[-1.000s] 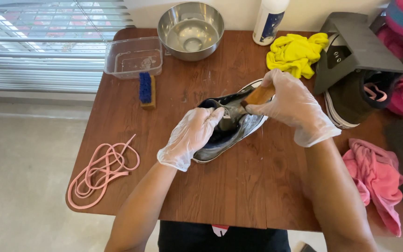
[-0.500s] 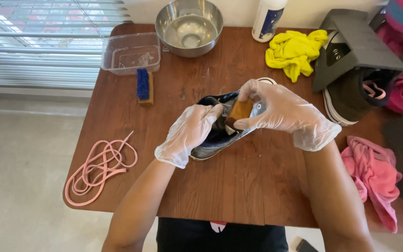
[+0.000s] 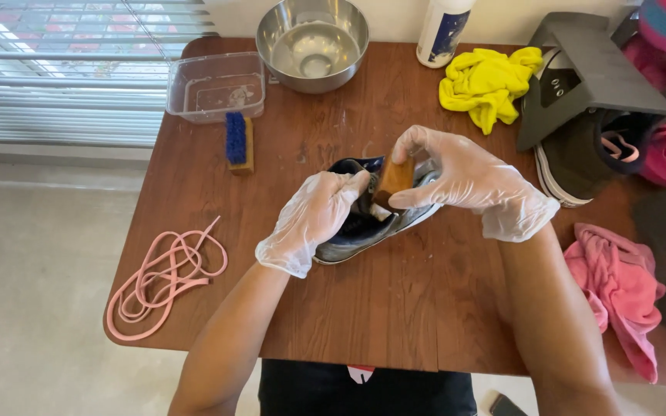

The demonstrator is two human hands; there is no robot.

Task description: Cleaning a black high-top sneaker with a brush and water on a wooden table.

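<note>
- The left hand [image 3: 314,219], gloved, clamps its fingers on the dark shoe [image 3: 371,219] at mid-table, pinning it on its side so the opening faces up.
- The right hand [image 3: 468,181], also gloved, closes its fingers on a wooden brush [image 3: 393,181], pressed against the shoe's upper, apparently to scrub it.
- Pink laces [image 3: 165,281] lie at the table's [image 3: 364,323] left edge, out of the shoe.
- A blue-bristled brush [image 3: 237,141] rests further back.
- Beyond it stand a plastic tub [image 3: 216,85] and steel bowl [image 3: 312,42], within reach.
</note>
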